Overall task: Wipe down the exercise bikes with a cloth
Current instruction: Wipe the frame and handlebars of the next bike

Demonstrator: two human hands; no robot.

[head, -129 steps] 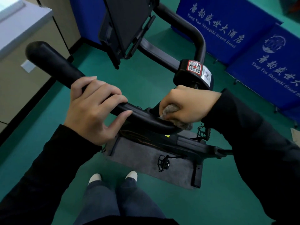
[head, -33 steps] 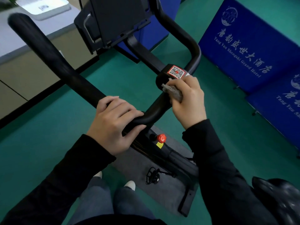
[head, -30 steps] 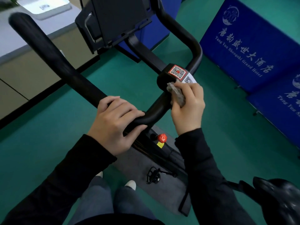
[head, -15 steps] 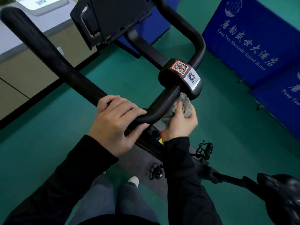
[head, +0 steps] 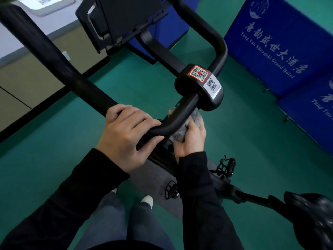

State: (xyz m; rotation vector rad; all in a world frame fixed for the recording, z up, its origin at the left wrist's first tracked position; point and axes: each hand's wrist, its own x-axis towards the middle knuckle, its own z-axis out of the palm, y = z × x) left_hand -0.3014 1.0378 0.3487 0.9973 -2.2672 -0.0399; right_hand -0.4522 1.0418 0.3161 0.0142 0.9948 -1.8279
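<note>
A black exercise bike fills the view, its curved handlebar running from the top left down to a central clamp with two QR stickers. My left hand is wrapped around the handlebar just left of its lowest bend. My right hand reaches up from below the bar and presses a grey fluffy cloth against the bar's underside, right beneath the clamp. Part of the cloth is hidden behind the bar.
The bike's screen holder rises at the top centre. Its saddle is at the lower right, pedals over a grey mat on green floor. Blue banners stand right; a beige counter stands left.
My right hand with the cloth has slid from the top of the bar beside the clamp down around to its underside. My left hand has kept its grip.
</note>
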